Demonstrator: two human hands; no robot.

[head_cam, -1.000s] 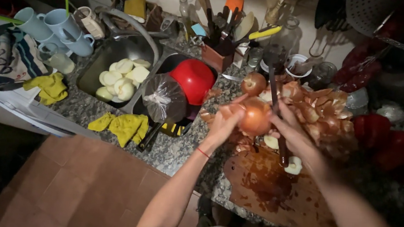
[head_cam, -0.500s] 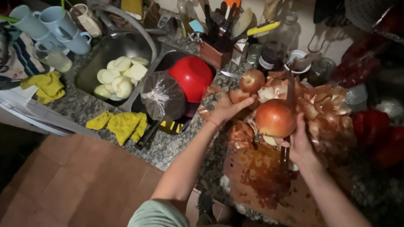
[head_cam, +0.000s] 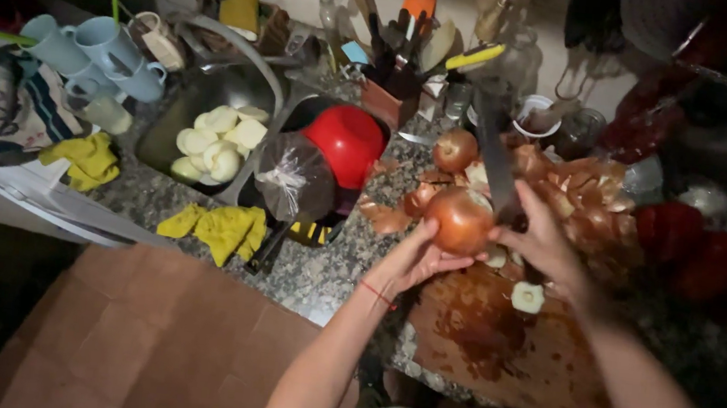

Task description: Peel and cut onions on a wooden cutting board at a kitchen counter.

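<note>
Left grip (head_cam: 417,255) now cradling onion (head_cam: 461,221)

1. A home kitchen: a steel sink (head_cam: 175,126) set in a speckled stone worktop (head_cam: 321,267).
2. Mugs (head_cam: 110,47) and a utensil holder (head_cam: 390,99) crowd the worktop's far edge.
3. Onion skins (head_cam: 589,196) lie beside a wooden cutting board (head_cam: 536,357).

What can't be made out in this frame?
Head view:
- Knife edge against the onion: motion blur.
- Right hand grip: fingers cover the handle.
- Left hand fingertips: behind the onion.
- Red items at right: too dark to identify.
</note>
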